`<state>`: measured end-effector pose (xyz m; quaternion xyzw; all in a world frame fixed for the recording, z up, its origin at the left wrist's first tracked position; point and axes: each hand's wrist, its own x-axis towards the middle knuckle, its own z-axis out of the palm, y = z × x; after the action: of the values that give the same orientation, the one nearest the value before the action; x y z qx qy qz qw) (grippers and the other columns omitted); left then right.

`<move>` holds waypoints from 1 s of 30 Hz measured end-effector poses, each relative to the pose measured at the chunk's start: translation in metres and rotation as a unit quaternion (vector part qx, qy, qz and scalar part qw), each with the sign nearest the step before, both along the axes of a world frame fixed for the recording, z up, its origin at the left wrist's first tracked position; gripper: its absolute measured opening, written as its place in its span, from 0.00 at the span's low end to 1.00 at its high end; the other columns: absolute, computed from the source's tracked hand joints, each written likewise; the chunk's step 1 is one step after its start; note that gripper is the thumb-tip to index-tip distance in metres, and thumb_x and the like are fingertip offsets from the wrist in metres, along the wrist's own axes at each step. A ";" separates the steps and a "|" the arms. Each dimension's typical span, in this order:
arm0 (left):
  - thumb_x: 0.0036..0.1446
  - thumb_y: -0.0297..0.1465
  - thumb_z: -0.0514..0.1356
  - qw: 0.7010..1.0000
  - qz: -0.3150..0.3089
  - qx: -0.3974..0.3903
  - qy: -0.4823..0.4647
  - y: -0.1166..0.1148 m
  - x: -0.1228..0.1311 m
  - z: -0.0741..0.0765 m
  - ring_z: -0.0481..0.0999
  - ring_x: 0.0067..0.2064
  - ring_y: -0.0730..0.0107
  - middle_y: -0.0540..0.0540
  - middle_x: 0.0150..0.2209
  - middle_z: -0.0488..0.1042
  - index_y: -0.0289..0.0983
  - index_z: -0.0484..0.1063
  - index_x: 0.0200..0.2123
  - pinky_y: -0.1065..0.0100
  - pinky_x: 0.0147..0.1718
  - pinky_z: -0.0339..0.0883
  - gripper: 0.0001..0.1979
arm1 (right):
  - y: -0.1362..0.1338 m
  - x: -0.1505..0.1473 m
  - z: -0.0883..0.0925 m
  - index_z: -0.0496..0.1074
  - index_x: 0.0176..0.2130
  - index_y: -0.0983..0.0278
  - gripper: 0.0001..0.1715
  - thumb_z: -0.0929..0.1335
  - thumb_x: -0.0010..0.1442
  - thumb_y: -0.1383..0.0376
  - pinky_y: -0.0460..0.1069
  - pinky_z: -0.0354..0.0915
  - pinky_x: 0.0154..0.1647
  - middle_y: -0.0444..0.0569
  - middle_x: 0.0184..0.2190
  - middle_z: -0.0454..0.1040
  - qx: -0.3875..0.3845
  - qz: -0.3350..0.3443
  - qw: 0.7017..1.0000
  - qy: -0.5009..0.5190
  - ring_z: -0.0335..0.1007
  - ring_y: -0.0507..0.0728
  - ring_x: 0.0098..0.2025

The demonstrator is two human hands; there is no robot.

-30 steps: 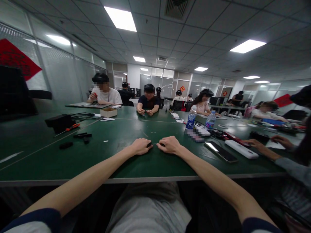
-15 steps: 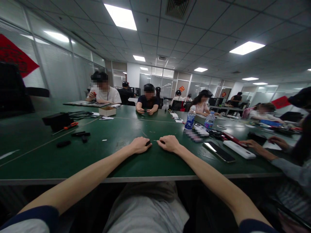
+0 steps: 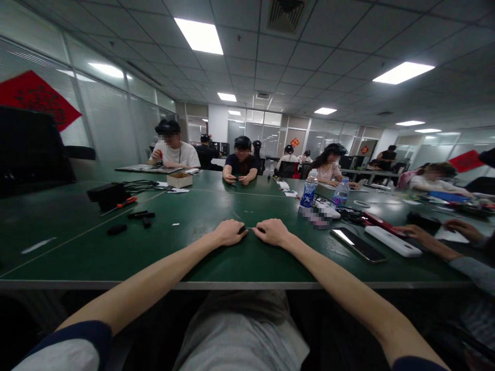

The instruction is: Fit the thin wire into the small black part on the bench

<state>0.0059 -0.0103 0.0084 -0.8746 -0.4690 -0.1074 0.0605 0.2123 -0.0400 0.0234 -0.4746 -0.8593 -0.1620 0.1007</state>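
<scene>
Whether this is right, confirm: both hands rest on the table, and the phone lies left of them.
Wrong side. The head view shows the left hand and right hand resting on the table, but the phone lies right of them, not left.

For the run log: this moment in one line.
left hand: pinching thin piece | right hand: pinching its other end | surface: green table

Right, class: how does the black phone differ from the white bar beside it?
The phone is black, the bar white. The phone is thin with a glossy face catching light; the bar is thicker and rounded. Both lie flat on the green table, roughly parallel.
</scene>
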 end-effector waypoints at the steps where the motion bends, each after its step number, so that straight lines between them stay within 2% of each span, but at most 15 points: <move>1: 0.58 0.48 0.44 1.000 0.001 -0.002 -0.001 -0.001 0.000 0.001 0.75 0.39 0.57 0.38 0.37 0.75 0.38 0.72 0.36 0.61 0.38 0.66 0.25 | 0.000 0.000 0.000 0.74 0.34 0.61 0.28 0.54 0.65 0.50 0.46 0.57 0.34 0.50 0.32 0.76 0.003 -0.002 1.000 0.001 0.70 0.55 0.33; 16: 0.59 0.48 0.43 1.000 0.005 0.004 0.017 -0.001 -0.001 -0.001 0.75 0.40 0.58 0.39 0.38 0.75 0.38 0.72 0.37 0.62 0.39 0.66 0.25 | 0.001 0.003 -0.002 0.74 0.37 0.61 0.27 0.55 0.65 0.50 0.46 0.57 0.34 0.51 0.34 0.75 0.011 0.003 1.000 0.003 0.70 0.56 0.35; 20: 0.59 0.48 0.44 1.000 0.014 -0.002 0.013 0.001 0.000 -0.001 0.75 0.41 0.58 0.39 0.39 0.75 0.39 0.72 0.37 0.63 0.38 0.66 0.24 | -0.002 0.004 -0.002 0.74 0.36 0.62 0.25 0.56 0.65 0.51 0.46 0.55 0.33 0.50 0.33 0.75 0.018 0.042 0.999 0.009 0.69 0.54 0.34; 23: 0.58 0.47 0.44 1.000 0.017 -0.007 0.012 0.005 -0.001 -0.003 0.75 0.40 0.57 0.39 0.38 0.75 0.39 0.72 0.37 0.62 0.37 0.66 0.23 | -0.006 -0.003 -0.003 0.74 0.35 0.62 0.25 0.56 0.64 0.52 0.45 0.54 0.33 0.49 0.32 0.75 0.024 0.094 0.995 0.011 0.69 0.54 0.35; 25: 0.58 0.46 0.46 1.000 0.016 -0.008 0.012 0.006 -0.001 -0.004 0.75 0.40 0.57 0.39 0.38 0.75 0.39 0.71 0.37 0.62 0.37 0.66 0.21 | -0.006 -0.010 -0.003 0.73 0.36 0.62 0.24 0.56 0.64 0.52 0.45 0.54 0.33 0.49 0.32 0.74 0.025 0.106 0.994 0.016 0.68 0.54 0.35; 30: 0.59 0.46 0.45 1.000 0.024 -0.013 -0.005 0.003 -0.001 -0.001 0.74 0.40 0.57 0.40 0.38 0.75 0.39 0.70 0.38 0.64 0.37 0.66 0.21 | 0.003 -0.008 -0.006 0.72 0.38 0.62 0.22 0.56 0.65 0.55 0.46 0.56 0.35 0.49 0.34 0.73 0.002 0.038 0.998 0.052 0.68 0.54 0.36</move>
<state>0.0053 -0.0069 0.0070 -0.8629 -0.4919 -0.1046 0.0495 0.2041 -0.0371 0.0170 -0.4493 -0.8699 -0.1349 0.1523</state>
